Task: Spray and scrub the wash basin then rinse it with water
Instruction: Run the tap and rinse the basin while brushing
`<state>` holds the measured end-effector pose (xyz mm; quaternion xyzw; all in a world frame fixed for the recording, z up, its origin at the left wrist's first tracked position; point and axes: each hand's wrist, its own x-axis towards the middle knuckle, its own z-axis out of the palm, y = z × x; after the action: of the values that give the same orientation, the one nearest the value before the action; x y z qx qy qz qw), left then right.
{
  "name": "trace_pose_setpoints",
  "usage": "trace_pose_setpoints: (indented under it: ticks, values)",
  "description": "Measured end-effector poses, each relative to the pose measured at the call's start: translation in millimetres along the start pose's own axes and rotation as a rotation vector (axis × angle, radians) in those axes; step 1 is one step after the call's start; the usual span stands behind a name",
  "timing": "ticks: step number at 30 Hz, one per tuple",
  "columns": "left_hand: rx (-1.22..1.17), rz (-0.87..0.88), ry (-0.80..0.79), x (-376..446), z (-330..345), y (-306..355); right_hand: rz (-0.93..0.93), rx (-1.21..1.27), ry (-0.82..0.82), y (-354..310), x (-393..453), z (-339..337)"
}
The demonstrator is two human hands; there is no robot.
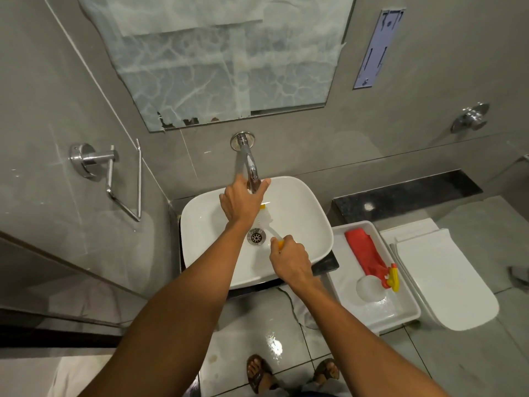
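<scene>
Now turn tap (pixel 249 164) gently with left hand (pixel 239 200); keep right hand (pixel 290 260) clamped on brush (pixel 270 224) over basin (pixel 309 222).

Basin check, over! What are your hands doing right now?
Left hand on tap. Right hand shut on brush, over drain. Wash basin unobstructed. Spray bottle parked in tray.

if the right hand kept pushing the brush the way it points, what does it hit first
The right hand aims the brush up and left across the basin. It would probably meet the left hand at the tap first, though depth is unclear.
</scene>
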<state>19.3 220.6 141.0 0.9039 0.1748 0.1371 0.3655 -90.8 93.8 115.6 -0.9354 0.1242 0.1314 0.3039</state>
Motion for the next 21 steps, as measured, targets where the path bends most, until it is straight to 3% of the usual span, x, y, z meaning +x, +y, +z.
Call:
trace_pose_setpoints:
  ticks: [5,8,11,16,21]
  values:
    - [-0.003,-0.100,0.056,-22.2,9.4,-5.4,0.010,0.010,-0.001,6.8,1.2,-1.5]
    - [0.048,-0.139,-0.076,-30.6,14.5,-3.1,0.018,0.066,-0.014,16.1,2.3,-8.7]
    - [0.118,-0.093,-0.168,-45.3,21.7,-3.9,0.016,0.139,-0.024,30.4,2.1,-17.1]
    - [0.186,0.021,-0.185,-67.5,44.7,-3.1,0.011,0.241,-0.007,66.1,3.1,-26.7]
    - [0.100,0.167,-0.153,-78.7,80.7,17.4,-0.028,0.352,0.065,118.7,19.5,-46.1]
